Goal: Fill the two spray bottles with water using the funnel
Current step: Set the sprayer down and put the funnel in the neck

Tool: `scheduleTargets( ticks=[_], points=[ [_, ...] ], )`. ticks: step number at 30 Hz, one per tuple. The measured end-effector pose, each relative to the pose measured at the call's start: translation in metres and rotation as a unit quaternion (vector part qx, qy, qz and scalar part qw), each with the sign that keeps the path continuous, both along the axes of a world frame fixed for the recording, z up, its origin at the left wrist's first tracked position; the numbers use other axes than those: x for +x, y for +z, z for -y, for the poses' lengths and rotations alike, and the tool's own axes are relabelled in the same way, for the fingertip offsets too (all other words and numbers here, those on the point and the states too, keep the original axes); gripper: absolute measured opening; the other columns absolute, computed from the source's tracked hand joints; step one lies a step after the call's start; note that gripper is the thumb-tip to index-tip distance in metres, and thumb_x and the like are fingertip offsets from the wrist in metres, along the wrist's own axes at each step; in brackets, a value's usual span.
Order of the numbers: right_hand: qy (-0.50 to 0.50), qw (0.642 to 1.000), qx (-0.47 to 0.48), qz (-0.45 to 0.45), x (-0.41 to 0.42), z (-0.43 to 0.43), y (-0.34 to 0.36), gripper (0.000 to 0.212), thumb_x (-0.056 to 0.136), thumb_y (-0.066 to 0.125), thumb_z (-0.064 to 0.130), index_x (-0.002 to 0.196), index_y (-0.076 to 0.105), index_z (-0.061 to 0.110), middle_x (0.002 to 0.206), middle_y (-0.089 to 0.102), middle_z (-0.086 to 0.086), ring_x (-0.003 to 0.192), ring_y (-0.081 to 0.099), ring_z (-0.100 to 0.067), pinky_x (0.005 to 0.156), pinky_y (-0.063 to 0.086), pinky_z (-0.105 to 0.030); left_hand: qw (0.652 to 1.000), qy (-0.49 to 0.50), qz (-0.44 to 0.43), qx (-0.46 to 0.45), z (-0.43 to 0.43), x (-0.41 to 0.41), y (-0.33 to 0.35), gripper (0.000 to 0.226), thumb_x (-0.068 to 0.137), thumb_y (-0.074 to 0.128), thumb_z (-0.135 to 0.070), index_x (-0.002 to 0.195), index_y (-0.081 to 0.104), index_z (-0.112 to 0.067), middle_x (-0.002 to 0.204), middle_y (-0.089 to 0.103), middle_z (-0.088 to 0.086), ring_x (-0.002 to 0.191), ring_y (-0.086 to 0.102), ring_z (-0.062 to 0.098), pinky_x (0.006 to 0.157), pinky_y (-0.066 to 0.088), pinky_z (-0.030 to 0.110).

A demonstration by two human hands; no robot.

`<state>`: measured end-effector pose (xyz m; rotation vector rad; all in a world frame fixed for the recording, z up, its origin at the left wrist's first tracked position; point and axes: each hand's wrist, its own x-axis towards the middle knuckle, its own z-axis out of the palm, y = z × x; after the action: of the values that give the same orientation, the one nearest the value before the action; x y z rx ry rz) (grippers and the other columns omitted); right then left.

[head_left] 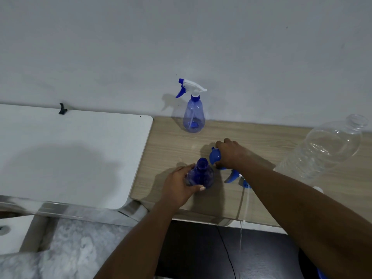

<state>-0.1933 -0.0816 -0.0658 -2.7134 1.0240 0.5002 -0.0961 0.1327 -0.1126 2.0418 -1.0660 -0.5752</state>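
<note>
Wooden tabletop [167,141], rear edge against the wall, carrying all items. Clear water bottle [326,146], uncapped, leaning at the right end; thin-walled, likely to buckle if squeezed, best taken around the mid-body. Capped spray bottle [193,115], upright at the rear edge, trigger head fitted, apparently empty and so light and easy to tip. Open spray bottle [201,174], upright near the front edge, neck bare; smooth stiff plastic, light, steadied low on the body. Left hand [181,186]: grip closed around that bottle's lower body from its left side. Right hand [227,154]: grip closed on the funnel [215,157], just beside the open bottle's neck and toward the rear; small rigid blue plastic, weightless in effect, best held by the rim. Detached trigger head [234,176] lying on the tabletop just right of the open bottle, partly under the right forearm.
</note>
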Motion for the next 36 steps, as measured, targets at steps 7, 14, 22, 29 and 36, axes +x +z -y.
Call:
scheduleTargets(
  ticks=[7, 14, 22, 29, 36],
  points=[
    [-0.093, 0.979, 0.081, 0.163, -0.005, 0.012, 0.019, 0.079, 0.074, 0.080, 0.052, 0.136, 0.044, 0.019, 0.124, 0.056, -0.012, 0.107, 0.059, -0.031, 0.082, 0.048, -0.037, 1.000, -0.005, -0.010, 0.009, 0.006, -0.004, 0.003, 0.083, 0.060, 0.088, -0.049, 0.135, 0.058, -0.028, 0.119, 0.065, -0.008, 0.105, 0.060, 0.009, 0.095, 0.051, 0.035],
    [-0.138, 0.860, 0.199, 0.448, -0.022, -0.018, 0.082, 0.064, 0.077, 0.083, 0.043, 0.129, 0.048, 0.030, 0.100, 0.061, 0.004, 0.086, 0.065, -0.015, 0.071, 0.051, -0.022, 1.000, -0.024, -0.010, 0.010, 0.018, -0.018, 0.012, 0.078, 0.064, 0.088, -0.044, 0.135, 0.057, -0.029, 0.123, 0.065, -0.007, 0.108, 0.059, 0.010, 0.096, 0.050, 0.034],
    [-0.135, 0.787, 0.212, 0.563, -0.044, -0.058, 0.061, 0.065, 0.065, 0.093, 0.029, 0.104, 0.043, 0.016, 0.103, 0.059, -0.010, 0.088, 0.069, -0.023, 0.074, 0.058, -0.028, 0.999, -0.022, 0.006, 0.026, 0.023, -0.024, 0.015, 0.075, 0.066, 0.087, -0.043, 0.134, 0.057, -0.030, 0.119, 0.066, -0.006, 0.101, 0.060, 0.009, 0.089, 0.048, 0.026],
    [-0.104, 0.785, 0.192, 0.579, -0.058, -0.065, 0.041, 0.068, 0.060, 0.096, 0.025, 0.104, 0.046, 0.014, 0.106, 0.058, -0.005, 0.097, 0.064, -0.019, 0.085, 0.058, -0.029, 0.999, -0.016, -0.020, 0.036, 0.026, -0.030, 0.015, 0.081, 0.064, 0.088, -0.043, 0.137, 0.054, -0.028, 0.124, 0.064, -0.006, 0.102, 0.064, 0.010, 0.091, 0.055, 0.036],
    [-0.049, 0.838, 0.142, 0.524, -0.071, -0.065, 0.037, 0.087, 0.065, 0.092, 0.035, 0.138, 0.049, 0.018, 0.127, 0.053, 0.010, 0.115, 0.055, -0.001, 0.093, 0.055, -0.027, 0.999, -0.019, -0.018, 0.024, 0.026, -0.032, 0.013, 0.067, 0.061, 0.087, -0.044, 0.122, 0.063, -0.029, 0.108, 0.067, -0.006, 0.092, 0.066, 0.008, 0.082, 0.058, 0.037]
  ],
)
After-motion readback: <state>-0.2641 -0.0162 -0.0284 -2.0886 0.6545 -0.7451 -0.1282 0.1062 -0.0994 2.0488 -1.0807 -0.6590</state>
